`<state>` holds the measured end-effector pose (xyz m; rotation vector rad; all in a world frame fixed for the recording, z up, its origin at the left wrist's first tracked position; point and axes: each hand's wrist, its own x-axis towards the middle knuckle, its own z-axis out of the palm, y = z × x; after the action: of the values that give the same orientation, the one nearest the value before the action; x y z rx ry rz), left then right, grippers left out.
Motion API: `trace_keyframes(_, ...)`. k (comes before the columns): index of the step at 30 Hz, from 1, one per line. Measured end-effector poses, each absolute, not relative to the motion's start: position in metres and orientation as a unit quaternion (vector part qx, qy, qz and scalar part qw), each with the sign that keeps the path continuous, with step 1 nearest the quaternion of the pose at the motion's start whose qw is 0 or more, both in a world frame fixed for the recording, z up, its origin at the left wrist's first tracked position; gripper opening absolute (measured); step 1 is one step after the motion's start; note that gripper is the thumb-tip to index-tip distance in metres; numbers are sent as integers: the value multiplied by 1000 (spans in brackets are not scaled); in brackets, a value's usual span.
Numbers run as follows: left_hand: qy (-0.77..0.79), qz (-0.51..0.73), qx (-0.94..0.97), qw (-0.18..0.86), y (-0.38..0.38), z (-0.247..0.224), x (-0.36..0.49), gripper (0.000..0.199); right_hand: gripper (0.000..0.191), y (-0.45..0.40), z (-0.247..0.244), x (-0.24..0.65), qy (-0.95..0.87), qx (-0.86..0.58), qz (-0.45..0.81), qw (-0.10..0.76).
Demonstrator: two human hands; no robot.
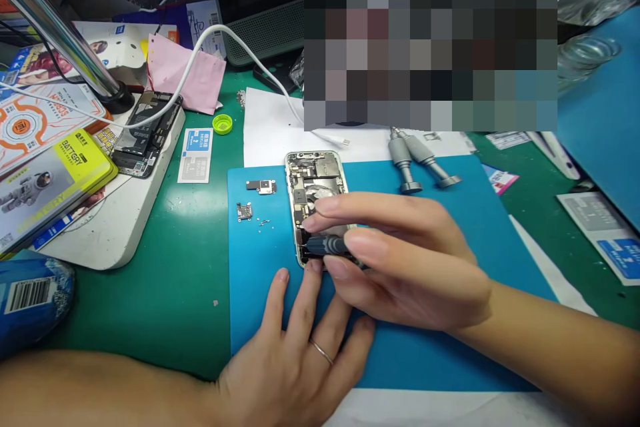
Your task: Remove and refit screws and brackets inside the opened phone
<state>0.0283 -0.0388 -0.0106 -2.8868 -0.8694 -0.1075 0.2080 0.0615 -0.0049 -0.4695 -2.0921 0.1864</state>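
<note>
An opened smartphone [320, 177] lies on the blue mat [425, 360], its inner boards and parts exposed. My right hand [415, 267] pinches a dark grey screwdriver [325, 245] over the phone's lower end. The tool's tip is too small to make out, and my fingers cover part of the phone. My left hand [300, 347] rests flat with fingers spread, one fingertip against the phone's bottom edge. Left of the phone lie a small metal shield plate [267, 187], a small metal part [245, 211] and several tiny screws [264, 222].
Two grey screwdrivers [413, 160] rest on the mat's far edge. A white cable [215, 30] arches across the back. Another opened phone [147, 133] sits on a white block [135, 233] at left, beside battery boxes [65, 180]. A green cap [223, 124] lies nearby.
</note>
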Motion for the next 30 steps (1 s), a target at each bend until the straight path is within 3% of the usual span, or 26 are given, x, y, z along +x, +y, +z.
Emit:
trace_keyframes(12, -285, -32, -956, 68, -39, -10, 28, 50, 56, 63, -3, 209, -863, -193, 99, 456)
trace_keyframes(17, -281, -28, -957, 60, -38, -9, 27, 50, 73, 65, -10, 204, -837, -188, 100, 504)
trace_keyframes(30, -283, -33, -956, 66, -40, -10, 26, 50, 82, 68, -12, 205, -841, -181, 121, 495)
